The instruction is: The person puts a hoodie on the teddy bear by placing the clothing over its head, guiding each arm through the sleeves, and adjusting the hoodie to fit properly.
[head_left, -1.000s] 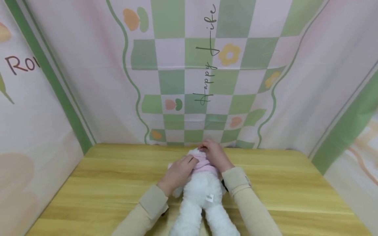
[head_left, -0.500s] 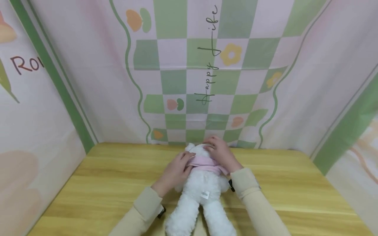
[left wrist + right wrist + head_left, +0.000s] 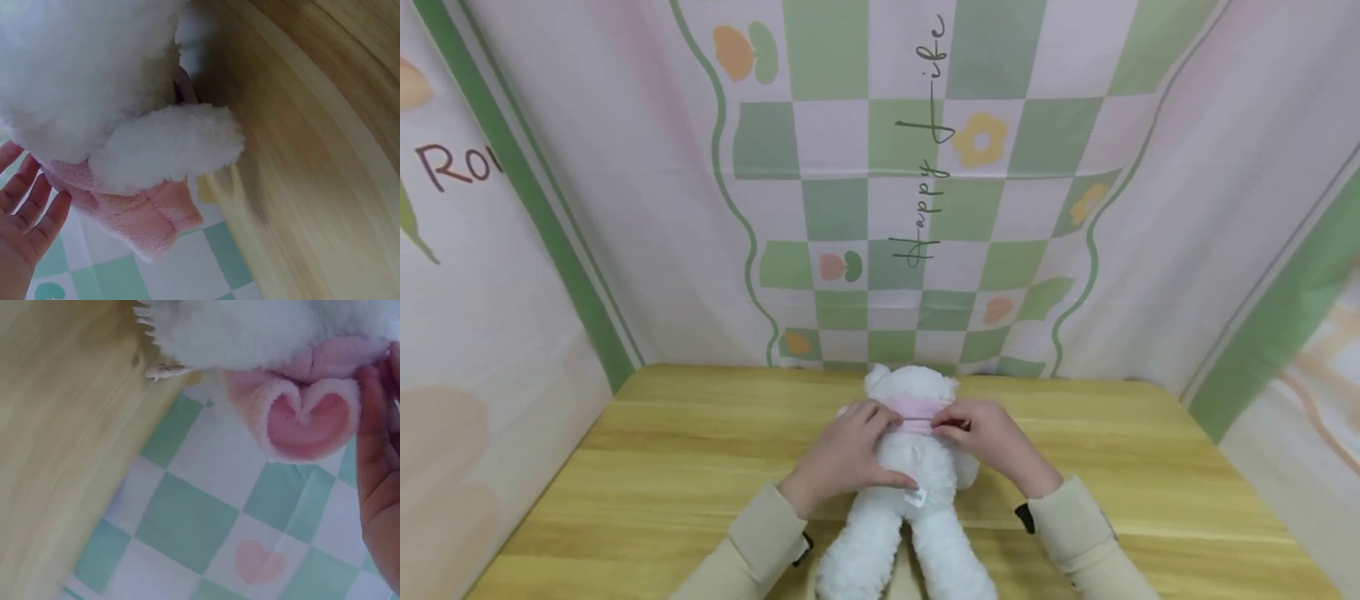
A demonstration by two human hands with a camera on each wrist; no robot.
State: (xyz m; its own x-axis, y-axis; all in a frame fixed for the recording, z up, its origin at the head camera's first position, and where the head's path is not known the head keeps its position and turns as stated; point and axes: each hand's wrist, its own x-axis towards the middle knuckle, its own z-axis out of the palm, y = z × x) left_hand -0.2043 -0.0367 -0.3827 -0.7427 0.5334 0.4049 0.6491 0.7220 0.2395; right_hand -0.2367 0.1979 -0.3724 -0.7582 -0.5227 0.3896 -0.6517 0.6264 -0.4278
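A white plush bear (image 3: pixel 917 458) lies with its back up, legs toward me, a small white tag (image 3: pixel 916 497) low on its back. Pink fleece cloth, scarf-like (image 3: pixel 916 407), runs across its neck. My left hand (image 3: pixel 842 450) rests on the cloth's left part with fingertips, thumb spread over the bear's back. From the right, my right hand (image 3: pixel 1000 437) pinches the cloth between thumb and forefinger. In the left wrist view, extended fingers (image 3: pixel 47 219) touch the pink cloth (image 3: pixel 144 219). A curled cloth end (image 3: pixel 309 425) hangs beside my hand in the right wrist view.
The wooden table (image 3: pixel 700 467) reaches back to a hanging curtain (image 3: pixel 895 208) with green and white checks. More printed curtain (image 3: pixel 497 333) stands at the left side, and another panel (image 3: pixel 1285 375) at the right.
The bunched pink cloth has come down from the head and now lies flatter across the neck, uncovering the head. My right hand has moved from the head down to the cloth; my left thumb has spread.
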